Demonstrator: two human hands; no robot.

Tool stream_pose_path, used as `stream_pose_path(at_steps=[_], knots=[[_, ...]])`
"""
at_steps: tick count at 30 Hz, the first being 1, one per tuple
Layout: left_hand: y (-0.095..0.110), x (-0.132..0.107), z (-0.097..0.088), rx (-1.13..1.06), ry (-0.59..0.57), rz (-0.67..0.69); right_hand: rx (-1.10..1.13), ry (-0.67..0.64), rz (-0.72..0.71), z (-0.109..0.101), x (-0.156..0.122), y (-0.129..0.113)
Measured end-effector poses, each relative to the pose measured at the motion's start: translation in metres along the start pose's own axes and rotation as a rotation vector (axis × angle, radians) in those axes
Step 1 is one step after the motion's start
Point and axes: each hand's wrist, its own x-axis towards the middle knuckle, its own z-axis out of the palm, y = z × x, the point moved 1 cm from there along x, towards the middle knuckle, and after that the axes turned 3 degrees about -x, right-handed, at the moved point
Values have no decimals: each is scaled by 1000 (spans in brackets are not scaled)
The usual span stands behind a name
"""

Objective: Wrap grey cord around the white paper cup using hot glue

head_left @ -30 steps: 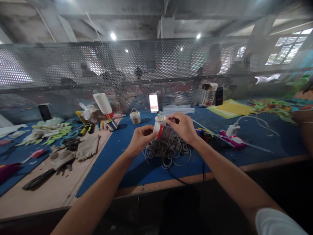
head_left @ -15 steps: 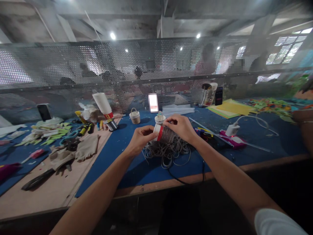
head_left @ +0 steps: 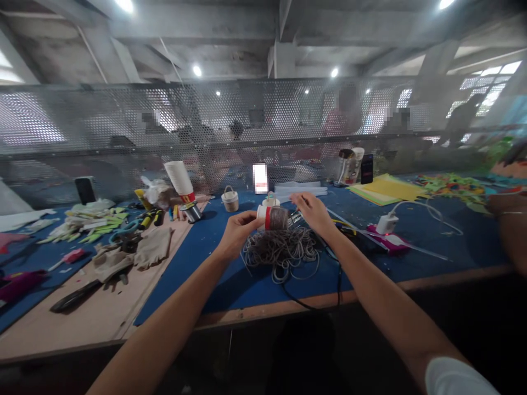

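My left hand point(head_left: 237, 233) is closed round the white base of a paper cup point(head_left: 267, 217) lying on its side in the air. The cup has a red band, and grey cord point(head_left: 280, 218) is wound round its far part. A shiny metal piece point(head_left: 295, 220) shows at its right end. My right hand point(head_left: 313, 213) is just right of the cup, thumb and fingers pinched together; what they hold is too small to make out. Below both hands lies a loose heap of grey cord point(head_left: 282, 249) on the blue mat point(head_left: 230, 285).
Small handled baskets point(head_left: 230, 199) stand behind the hands. At left are stacked paper cups point(head_left: 179, 178), gloves point(head_left: 153, 248) and scissors point(head_left: 125, 232). At right lie a white charger point(head_left: 387, 223), yellow sheets point(head_left: 387, 187) and another person's arm point(head_left: 508, 219). A perforated screen point(head_left: 284, 120) runs behind.
My right hand has moved off the wound cord, up and to the right. The cup has turned more level, showing its wound side and the metal piece.
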Motion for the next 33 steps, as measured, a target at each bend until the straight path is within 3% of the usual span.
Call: stream_pose_path(at_steps=[3, 6, 11, 16, 25, 33], knots=[[-1, -1, 0, -38, 4, -22, -63, -176, -2, -1, -13, -7], [-1, -3, 2, -54, -33, -36, -78, -233, 15, 3, -24, -9], [-3, -4, 4, -119, -64, -106, 62, -167, 11, 7, -32, -7], [-3, -1, 2, -215, -1, -127, 96, -128, -81, 7, -38, -13], [2, -1, 1, -140, 23, -118, 141, -106, -149, 7, -40, -15], [0, 1, 0, -65, 63, -42, 69, 105, -295, -2, -43, -25]])
